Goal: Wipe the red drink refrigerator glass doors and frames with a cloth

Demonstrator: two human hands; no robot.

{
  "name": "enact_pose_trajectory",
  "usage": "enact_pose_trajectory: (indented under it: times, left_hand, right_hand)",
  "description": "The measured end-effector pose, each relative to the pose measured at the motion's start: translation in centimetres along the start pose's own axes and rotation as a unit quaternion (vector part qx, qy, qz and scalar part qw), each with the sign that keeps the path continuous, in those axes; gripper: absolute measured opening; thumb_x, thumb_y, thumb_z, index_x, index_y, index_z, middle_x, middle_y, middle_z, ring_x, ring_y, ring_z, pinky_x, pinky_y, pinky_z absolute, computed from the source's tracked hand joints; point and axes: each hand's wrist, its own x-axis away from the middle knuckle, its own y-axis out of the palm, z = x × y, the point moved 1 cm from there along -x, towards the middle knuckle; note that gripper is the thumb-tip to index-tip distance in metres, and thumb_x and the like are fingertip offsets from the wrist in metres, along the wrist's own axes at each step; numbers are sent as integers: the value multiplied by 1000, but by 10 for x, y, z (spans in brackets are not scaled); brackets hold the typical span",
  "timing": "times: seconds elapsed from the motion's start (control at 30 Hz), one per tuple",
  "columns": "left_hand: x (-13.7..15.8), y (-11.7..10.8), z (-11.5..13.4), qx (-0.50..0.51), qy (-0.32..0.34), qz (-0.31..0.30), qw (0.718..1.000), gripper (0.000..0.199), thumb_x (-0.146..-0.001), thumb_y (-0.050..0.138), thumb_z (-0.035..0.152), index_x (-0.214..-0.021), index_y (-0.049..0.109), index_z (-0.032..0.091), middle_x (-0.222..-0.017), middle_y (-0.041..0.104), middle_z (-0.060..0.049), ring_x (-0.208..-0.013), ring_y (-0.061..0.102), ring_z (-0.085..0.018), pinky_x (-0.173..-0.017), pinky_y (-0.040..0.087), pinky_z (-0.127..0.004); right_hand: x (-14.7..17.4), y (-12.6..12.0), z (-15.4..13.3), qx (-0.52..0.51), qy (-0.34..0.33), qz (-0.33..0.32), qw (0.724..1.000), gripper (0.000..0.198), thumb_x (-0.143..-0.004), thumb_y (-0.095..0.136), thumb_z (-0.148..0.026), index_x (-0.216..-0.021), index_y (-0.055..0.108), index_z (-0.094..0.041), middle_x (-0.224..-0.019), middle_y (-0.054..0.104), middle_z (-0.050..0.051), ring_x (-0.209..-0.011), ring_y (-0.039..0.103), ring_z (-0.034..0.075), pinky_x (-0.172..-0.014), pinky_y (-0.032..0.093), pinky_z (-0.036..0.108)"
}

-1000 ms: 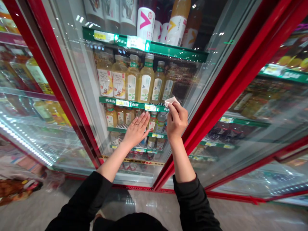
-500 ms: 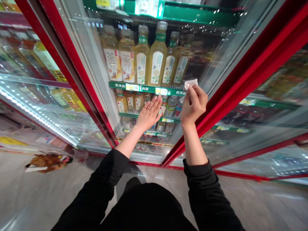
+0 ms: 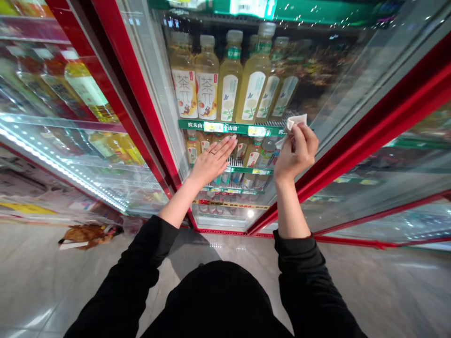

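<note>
In the head view my left hand (image 3: 214, 160) is stretched out flat, palm toward the glass door (image 3: 218, 213) of a drinks fridge, a ring on one finger. Whether its palm touches the glass I cannot tell. My right hand (image 3: 298, 152) pinches a folded white tissue (image 3: 299, 122), which sticks up above the fingertips close to the door's right side. Behind the glass, several bottles of pale yellow tea (image 3: 229, 89) stand upright on a green-edged shelf (image 3: 192, 125). Smaller bottles (image 3: 252, 157) fill the shelf below, partly hidden by my hands.
Red frames (image 3: 141, 80) border the door on both sides. At the left is another lit fridge (image 3: 66, 164) with bottles. A brown plush-looking item (image 3: 86, 234) lies on the grey tiled floor (image 3: 38, 277) at lower left.
The fridge and floor items have shifted right in the view. My right hand with the tissue has shifted right too, while my left hand sits lower relative to the shelves and slightly further left.
</note>
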Motion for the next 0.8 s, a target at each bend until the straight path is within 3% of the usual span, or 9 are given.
enact_pose_trajectory:
  times: [0.17, 0.3, 0.43, 0.53, 0.67, 0.8]
  left_hand:
    - [-4, 7, -1, 22, -12, -18, 1000, 90, -112, 41, 27, -171, -27, 20, -186, 3, -4, -173, 8, -21, -145, 7, -44]
    - [-4, 17, 0, 34, -17, -25, 999, 93, -111, 42, 26, -171, -30, 22, -186, 3, -2, -173, 8, -20, -145, 12, -44]
    - [-5, 25, 0, 32, -12, -9, 999, 94, -111, 43, 28, -171, -28, 20, -186, 4, -4, -173, 9, -21, -144, 14, -43]
    - [-5, 28, 1, 31, -15, -3, 999, 94, -111, 44, 30, -173, -26, 18, -186, 4, -5, -173, 10, -22, -144, 15, -43]
    - [-5, 27, 2, 28, -17, -4, 999, 93, -110, 44, 30, -174, -23, 18, -187, 6, -5, -174, 10, -22, -144, 13, -45]
    - [-5, 26, 2, 22, -12, -3, 1000, 93, -110, 45, 30, -175, -20, 17, -187, 6, -6, -174, 10, -22, -144, 12, -46]
  right_hand:
    - [14, 13, -36, -23, -65, -70, 995, 38, -115, 46, -33, -127, 81, -28, -131, 76, 10, -125, 69, 28, -110, 56, 51]
    - [28, -7, -24, 3, -92, -123, 988, 32, -112, 53, -28, -124, 83, -30, -126, 79, 10, -122, 72, 28, -107, 60, 51]
    - [13, -15, -1, 22, -91, -69, 993, 31, -111, 54, -32, -119, 84, -27, -118, 79, 11, -114, 74, 30, -102, 62, 54]
    - [-2, -1, -7, 30, -66, -9, 997, 37, -113, 48, -34, -123, 83, -24, -120, 77, 13, -119, 73, 32, -105, 61, 58]
    - [2, 14, -39, 17, -84, -49, 995, 36, -114, 48, -30, -125, 82, -28, -124, 77, 11, -123, 73, 30, -106, 61, 53]
    - [23, 3, -45, -9, -120, -116, 986, 32, -112, 53, -26, -124, 83, -28, -125, 80, 10, -122, 74, 27, -107, 62, 48]
